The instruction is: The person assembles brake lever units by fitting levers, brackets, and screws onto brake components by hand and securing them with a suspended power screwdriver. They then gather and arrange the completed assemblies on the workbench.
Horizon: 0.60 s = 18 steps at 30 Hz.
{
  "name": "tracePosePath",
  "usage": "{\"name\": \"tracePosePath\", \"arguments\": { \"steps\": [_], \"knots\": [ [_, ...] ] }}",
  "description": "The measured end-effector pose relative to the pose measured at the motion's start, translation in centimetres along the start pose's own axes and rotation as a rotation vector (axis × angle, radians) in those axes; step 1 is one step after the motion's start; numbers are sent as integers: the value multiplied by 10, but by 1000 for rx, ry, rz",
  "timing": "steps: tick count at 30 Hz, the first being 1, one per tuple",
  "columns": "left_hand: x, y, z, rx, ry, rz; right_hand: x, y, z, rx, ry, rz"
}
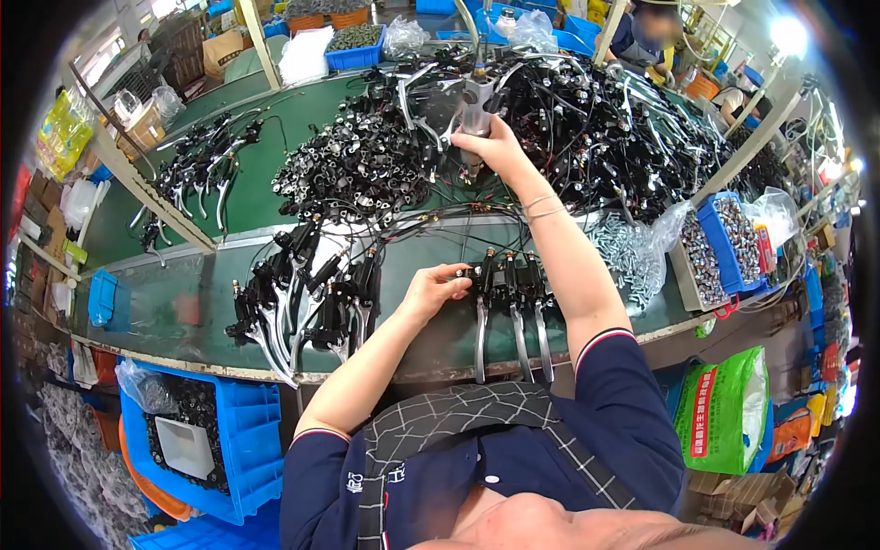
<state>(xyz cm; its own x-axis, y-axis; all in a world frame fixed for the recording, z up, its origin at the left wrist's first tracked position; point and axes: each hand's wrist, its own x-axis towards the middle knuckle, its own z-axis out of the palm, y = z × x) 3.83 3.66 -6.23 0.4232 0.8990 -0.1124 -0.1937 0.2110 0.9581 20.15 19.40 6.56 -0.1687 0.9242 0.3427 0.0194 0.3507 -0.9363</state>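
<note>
Green is the wide surface (pixel 147 284) that I see below me through the head camera. At its far side lies the large heap of black lever parts (pixel 587 137), and beside it a smaller heap of black clamps (pixel 353 170). Nearer, to the left, is a group of brake-type levers (pixel 302 298); to the right lies a pile of screws (pixel 623 252).

Between these, near the front edge, three lever assemblies (pixel 518 335) stand in a row, their silver levers pointing toward the body. My right hand (pixel 497 148) is closed around the hanging silver tool (pixel 477 110), whose lower end is above the work area, apart from the row. My left hand (pixel 433 293) has its fingers at the upper end of the leftmost assembly; I cannot tell if they pinch it or only touch.

I judge this step as positioning the part before the tool is used. The next move calls for a steady left hand and a straight, careful approach of the tool.
</note>
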Motion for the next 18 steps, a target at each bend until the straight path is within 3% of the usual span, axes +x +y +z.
{"name": "tracePosePath", "arguments": {
  "steps": [4,6,8,9,14,18],
  "knots": [
    [-1,-1,-5,25,-21,-76,-24,-28,3,-69,-127,63],
    [0,-5,-4,15,-41,-108,-44,-36,-5,-112,-223,-14],
    [0,-1,-2,8,-67,-134,-67,-46,-1,121,-283,22],
    [-1,0,0,54,-60,-125,-78,-51,5,249,-257,64],
    [-5,21,7,380,-52,-32,-109,-65,29,171,-144,131],
    [-6,23,8,347,12,-38,-119,-41,27,191,-37,114]
  ]
}}
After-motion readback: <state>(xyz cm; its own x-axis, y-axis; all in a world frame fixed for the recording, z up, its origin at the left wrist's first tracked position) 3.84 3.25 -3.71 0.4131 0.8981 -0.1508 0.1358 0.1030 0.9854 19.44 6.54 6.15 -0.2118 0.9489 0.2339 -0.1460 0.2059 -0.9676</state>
